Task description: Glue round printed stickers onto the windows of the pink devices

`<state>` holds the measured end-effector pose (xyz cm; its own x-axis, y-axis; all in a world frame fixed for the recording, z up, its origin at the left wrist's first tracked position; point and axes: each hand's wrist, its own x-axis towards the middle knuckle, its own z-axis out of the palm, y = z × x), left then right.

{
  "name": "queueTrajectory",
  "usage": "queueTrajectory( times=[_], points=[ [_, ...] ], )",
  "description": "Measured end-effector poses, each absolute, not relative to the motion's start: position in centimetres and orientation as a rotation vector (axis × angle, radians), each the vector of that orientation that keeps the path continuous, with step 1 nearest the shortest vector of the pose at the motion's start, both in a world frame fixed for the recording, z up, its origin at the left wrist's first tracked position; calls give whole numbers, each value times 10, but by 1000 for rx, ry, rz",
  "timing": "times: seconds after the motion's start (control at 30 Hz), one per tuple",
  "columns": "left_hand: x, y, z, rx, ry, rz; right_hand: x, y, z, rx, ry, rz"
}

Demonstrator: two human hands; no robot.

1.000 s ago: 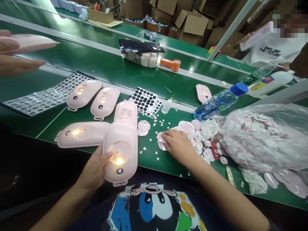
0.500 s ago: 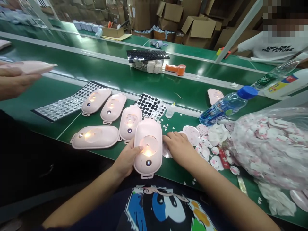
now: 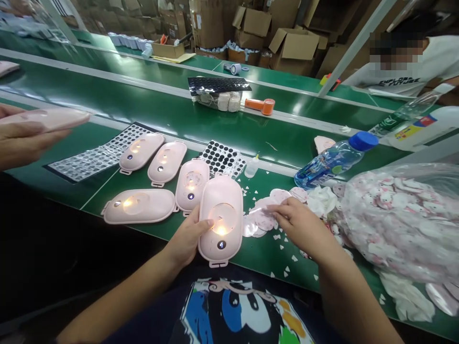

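The left hand (image 3: 187,237) grips a pink glowing case (image 3: 220,210), thumb on top. The right hand's (image 3: 301,224) narrow fingers touch round pink stickers (image 3: 263,220) just under them.

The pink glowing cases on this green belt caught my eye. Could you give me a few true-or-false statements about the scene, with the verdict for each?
1. The left hand holds a glowing pink case. True.
2. The right hand holds a pair of scissors. False: it is empty of tools, over loose pink discs.
3. Four more pink cases lie on the green belt to the left of the held one. True.
4. The clear plastic bag on the right is empty. False: it is stuffed with pink-and-white discs.
5. Another person's hands at the left edge hold a pink case. True.
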<state>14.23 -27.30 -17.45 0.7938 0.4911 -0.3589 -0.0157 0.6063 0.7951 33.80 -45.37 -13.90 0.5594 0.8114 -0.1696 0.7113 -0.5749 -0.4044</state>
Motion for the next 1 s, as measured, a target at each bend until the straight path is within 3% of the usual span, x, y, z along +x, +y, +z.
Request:
queueTrajectory(
  times=[0.2,0.4,0.8,0.87,1.0],
  points=[
    [158,-292,-167,883,448,273,289,-445,-127,-1863,-809,558],
    [163,-307,-165,925,313,276,269,-428,-133,-1964,-980,-6],
    [166,-311,-163,1130,487,407,252,-439,-143,-1947,-1039,-203],
    [166,-312,-161,1158,489,418,250,-440,-149,-1875,-984,-104],
    [169,-318,-157,1138,506,393,250,-445,-161,-1661,-775,417]
  ],
)
